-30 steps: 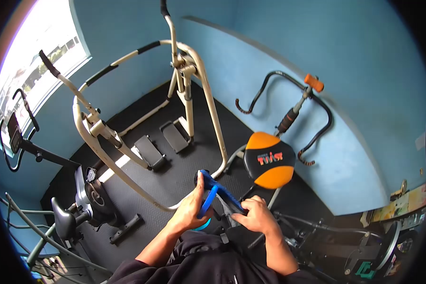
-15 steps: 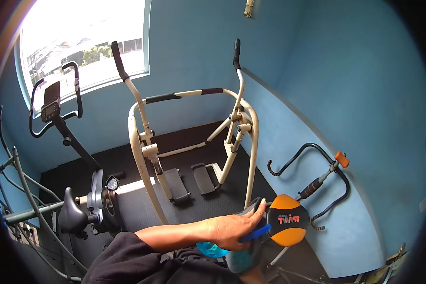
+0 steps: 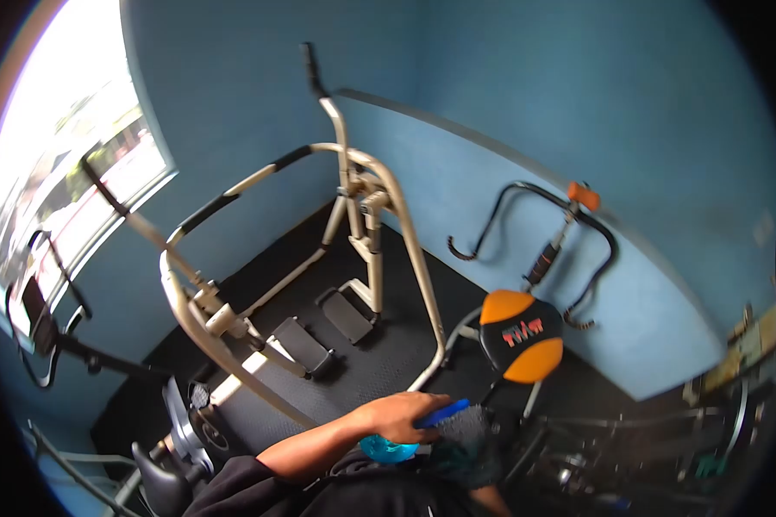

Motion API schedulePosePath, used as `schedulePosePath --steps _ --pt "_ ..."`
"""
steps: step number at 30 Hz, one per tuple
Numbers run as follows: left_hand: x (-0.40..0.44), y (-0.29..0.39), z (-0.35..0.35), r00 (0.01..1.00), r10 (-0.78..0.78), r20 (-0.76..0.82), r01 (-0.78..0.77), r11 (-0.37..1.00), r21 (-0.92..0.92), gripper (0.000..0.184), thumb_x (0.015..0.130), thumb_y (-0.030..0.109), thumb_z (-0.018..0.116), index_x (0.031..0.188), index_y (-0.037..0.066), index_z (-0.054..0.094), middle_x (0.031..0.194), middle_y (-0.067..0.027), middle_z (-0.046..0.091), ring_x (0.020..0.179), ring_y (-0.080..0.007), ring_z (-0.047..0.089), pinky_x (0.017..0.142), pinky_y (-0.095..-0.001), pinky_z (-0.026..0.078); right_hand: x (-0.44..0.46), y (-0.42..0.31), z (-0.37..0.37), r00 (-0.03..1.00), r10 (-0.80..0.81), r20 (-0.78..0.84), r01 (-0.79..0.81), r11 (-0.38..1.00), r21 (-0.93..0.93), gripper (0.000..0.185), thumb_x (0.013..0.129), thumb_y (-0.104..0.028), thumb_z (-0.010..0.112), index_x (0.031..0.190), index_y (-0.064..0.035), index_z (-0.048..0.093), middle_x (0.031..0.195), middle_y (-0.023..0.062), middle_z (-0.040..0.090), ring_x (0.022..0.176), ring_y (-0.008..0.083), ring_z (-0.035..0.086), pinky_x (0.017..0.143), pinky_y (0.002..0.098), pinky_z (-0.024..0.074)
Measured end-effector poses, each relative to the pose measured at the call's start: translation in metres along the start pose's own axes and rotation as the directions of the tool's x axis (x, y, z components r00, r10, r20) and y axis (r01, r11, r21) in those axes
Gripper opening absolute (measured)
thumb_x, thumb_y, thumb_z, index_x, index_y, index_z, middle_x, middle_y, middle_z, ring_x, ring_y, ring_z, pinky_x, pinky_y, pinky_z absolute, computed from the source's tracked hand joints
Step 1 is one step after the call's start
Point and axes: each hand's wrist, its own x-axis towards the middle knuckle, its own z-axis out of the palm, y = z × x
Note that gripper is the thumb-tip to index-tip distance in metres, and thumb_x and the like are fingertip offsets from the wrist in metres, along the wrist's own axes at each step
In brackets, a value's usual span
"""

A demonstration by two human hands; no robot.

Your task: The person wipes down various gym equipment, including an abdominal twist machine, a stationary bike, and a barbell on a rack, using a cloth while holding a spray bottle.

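My left hand [image 3: 403, 417] reaches in from the lower left, its fingers curled around a spray bottle with a blue head [image 3: 444, 413] and a turquoise see-through body [image 3: 388, 448]. Just right of it is a dark grey cloth [image 3: 467, 438], blurred by motion. My right hand is covered by this cloth; only the right wrist [image 3: 491, 500] shows below it, and the cloth moves with that hand. Beyond both hands stands an exercise machine's black-and-orange round seat [image 3: 522, 336], apart from them.
A cream-coloured walker machine [image 3: 405, 233] with black foot plates [image 3: 304, 347] stands ahead. An exercise bike [image 3: 159, 482] is at the left by the window. Curved handlebars [image 3: 612, 241] rise behind the seat. Dark metal frames [image 3: 612, 448] lie at the lower right.
My view has turned to the right. The left hand has drawn back from the seat, its extended finger now curled in. The cloth has come up beside the spray bottle.
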Motion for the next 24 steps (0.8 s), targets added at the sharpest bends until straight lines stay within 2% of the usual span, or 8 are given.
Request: schedulePosePath --steps 1,2,3,4,14,17,21,24 --pt "0.004 0.002 -0.007 0.999 -0.032 0.021 0.032 0.999 -0.007 0.059 0.078 0.015 0.065 0.131 -0.003 0.047 0.109 -0.0253 0.063 0.103 -0.0391 0.061 0.088 -0.0410 0.048 -0.023 -0.007 -0.003 0.998 0.065 -0.017 -0.066 0.993 -0.100 0.028 0.086 -0.033 0.059 0.092 -0.0057 0.061 0.088 0.0080 0.065 0.081 0.0223 0.064 0.075 0.0396 0.0511" --pt "0.010 0.007 -0.014 0.997 -0.049 0.057 0.051 0.998 -0.038 0.056 0.078 0.014 0.065 0.129 -0.003 0.049 0.109 -0.0239 0.063 0.102 -0.0372 0.062 0.087 -0.0401 0.048 -0.038 0.002 -0.008 0.873 0.446 0.198 -0.488 0.796 0.358 0.022 0.086 -0.031 0.058 0.088 -0.0092 0.060 0.082 0.0086 0.061 0.076 0.0235 0.062 0.072 0.0401 0.0499" --pt "0.018 0.009 -0.020 0.994 -0.072 0.083 0.077 0.995 -0.064 0.053 0.078 0.013 0.066 0.126 -0.003 0.051 0.108 -0.0225 0.064 0.101 -0.0354 0.063 0.086 -0.0392 0.049 -0.063 0.021 0.002 0.813 0.560 0.163 -0.472 0.796 -0.380 0.020 0.085 -0.030 0.058 0.088 -0.0099 0.060 0.080 0.0094 0.061 0.076 0.0244 0.062 0.072 0.0406 0.0496" --pt "0.025 0.001 -0.018 0.994 -0.065 0.093 0.072 0.994 -0.079 0.051 0.078 0.013 0.067 0.125 -0.002 0.052 0.107 -0.0216 0.064 0.099 -0.0337 0.064 0.085 -0.0389 0.049 -0.084 0.034 0.008 0.740 0.666 0.095 -0.206 0.359 -0.910 0.018 0.084 -0.028 0.058 0.089 -0.0105 0.060 0.079 0.0103 0.060 0.075 0.0252 0.062 0.072 0.0412 0.0492" --pt "0.149 -0.048 -0.017 0.932 -0.146 0.333 0.178 0.982 -0.068 0.046 0.076 0.006 0.067 0.119 -0.005 0.055 0.079 -0.0149 0.065 0.063 -0.0216 0.064 0.066 -0.0324 0.051 -0.117 0.078 -0.084 0.602 0.623 -0.499 -0.740 0.200 -0.642 0.018 0.085 -0.027 0.058 0.091 -0.0107 0.060 0.085 0.0105 0.060 0.083 0.0241 0.063 0.075 0.0422 0.0491" --pt "0.194 -0.081 -0.020 0.964 0.058 0.261 -0.031 0.994 -0.106 0.048 0.074 0.004 0.069 0.120 0.000 0.055 0.076 -0.0129 0.065 0.065 -0.0171 0.065 0.064 -0.0297 0.050 -0.140 0.159 -0.058 0.084 0.987 -0.139 -0.871 0.005 -0.490 0.022 0.085 -0.029 0.058 0.096 -0.0098 0.058 0.103 0.0090 0.060 0.096 0.0240 0.061 0.079 0.0421 0.0473" --pt "0.253 -0.089 -0.037 0.920 0.279 0.275 -0.297 0.954 0.026 0.052 0.075 0.001 0.070 0.124 -0.001 0.053 0.087 -0.0129 0.066 0.070 -0.0173 0.065 0.066 -0.0307 0.051 -0.141 0.218 -0.048 0.499 0.630 -0.594 -0.859 0.269 -0.436 0.023 0.082 -0.029 0.061 0.096 -0.0093 0.060 0.101 0.0088 0.062 0.094 0.0247 0.061 0.078 0.0417 0.0468" --pt "0.287 -0.080 -0.053 0.928 0.042 0.371 -0.033 0.999 -0.030 0.052 0.075 0.000 0.070 0.124 -0.002 0.053 0.089 -0.0110 0.065 0.075 -0.0176 0.064 0.068 -0.0301 0.050 -0.145 0.241 -0.052 0.579 0.114 -0.807 -0.774 0.387 -0.501 0.025 0.080 -0.028 0.063 0.096 -0.0089 0.061 0.099 0.0087 0.063 0.092 0.0252 0.062 0.077 0.0415 0.0465"
